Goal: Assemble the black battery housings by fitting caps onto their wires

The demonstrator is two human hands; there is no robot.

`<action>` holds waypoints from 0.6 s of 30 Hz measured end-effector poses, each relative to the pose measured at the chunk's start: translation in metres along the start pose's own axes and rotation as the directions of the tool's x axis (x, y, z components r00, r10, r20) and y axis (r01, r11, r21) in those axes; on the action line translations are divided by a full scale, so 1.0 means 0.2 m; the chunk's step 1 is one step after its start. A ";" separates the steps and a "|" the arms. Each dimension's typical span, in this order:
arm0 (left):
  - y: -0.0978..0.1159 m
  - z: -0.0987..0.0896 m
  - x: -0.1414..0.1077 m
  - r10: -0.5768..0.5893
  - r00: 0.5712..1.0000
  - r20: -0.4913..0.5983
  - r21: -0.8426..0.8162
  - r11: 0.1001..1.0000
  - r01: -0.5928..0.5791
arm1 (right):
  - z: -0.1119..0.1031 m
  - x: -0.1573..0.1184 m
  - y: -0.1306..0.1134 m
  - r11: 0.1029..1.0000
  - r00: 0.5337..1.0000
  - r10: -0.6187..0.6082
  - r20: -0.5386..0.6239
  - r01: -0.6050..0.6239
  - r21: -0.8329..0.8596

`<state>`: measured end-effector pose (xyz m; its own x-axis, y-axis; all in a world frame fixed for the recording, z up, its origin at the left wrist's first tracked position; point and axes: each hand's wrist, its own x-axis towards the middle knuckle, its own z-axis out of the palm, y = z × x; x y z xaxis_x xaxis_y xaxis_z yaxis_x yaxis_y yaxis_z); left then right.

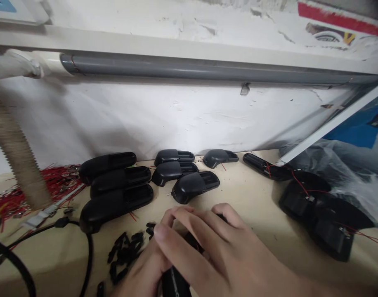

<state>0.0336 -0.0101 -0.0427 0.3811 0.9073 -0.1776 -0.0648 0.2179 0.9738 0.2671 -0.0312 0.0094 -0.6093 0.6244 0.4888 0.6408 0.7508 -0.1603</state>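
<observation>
My right hand [207,247] lies across the lower middle of the view, its fingers curled over a black plastic housing [176,284]. My left hand [139,276] sits beneath and behind it, also against that housing, which is mostly hidden by my fingers. Just left of my hands lies a heap of small black plastic clips [125,253]. Several matching black housings [195,186] stand in rows on the pale wooden bench top [238,206] beyond my fingers. At the right, darker housings [319,210] lie in a pile with thin red wires [303,185] trailing from them.
A tangle of red wires [53,185] lies at the left, near a black cable [68,225] and a ribbed tan post [18,152]. A grey pipe [207,68] runs along the white wall behind. Crumpled clear plastic sheeting [337,169] fills the right side.
</observation>
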 end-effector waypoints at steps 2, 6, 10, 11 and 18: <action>0.08 0.08 0.01 -0.018 1.000 0.001 0.067 0.998 0.018 | 0.00 0.00 0.00 0.997 1.000 0.021 0.015 -0.020 -0.070; 0.20 0.21 0.03 -0.128 0.986 0.109 -0.044 0.990 0.134 | 0.00 0.01 0.01 0.997 0.995 0.070 0.071 -0.067 -0.039; 0.20 0.24 0.05 -0.089 0.974 0.207 -0.152 0.981 0.123 | 0.00 0.04 0.04 0.982 0.973 0.151 0.172 -0.168 0.085; 0.19 0.23 0.05 -0.061 0.973 0.223 -0.165 0.981 0.100 | 0.00 0.04 0.04 0.978 0.967 0.167 0.191 -0.188 0.094; 0.13 0.16 0.07 -0.086 0.996 0.011 -0.191 0.978 0.087 | -0.07 0.01 0.10 0.951 0.968 0.222 0.119 -0.242 0.191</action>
<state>0.0677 -0.0037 -0.0153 0.3955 0.8810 -0.2595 -0.2068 0.3607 0.9095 0.2853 -0.0169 0.0196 -0.5029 0.7965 0.3357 0.6677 0.6046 -0.4342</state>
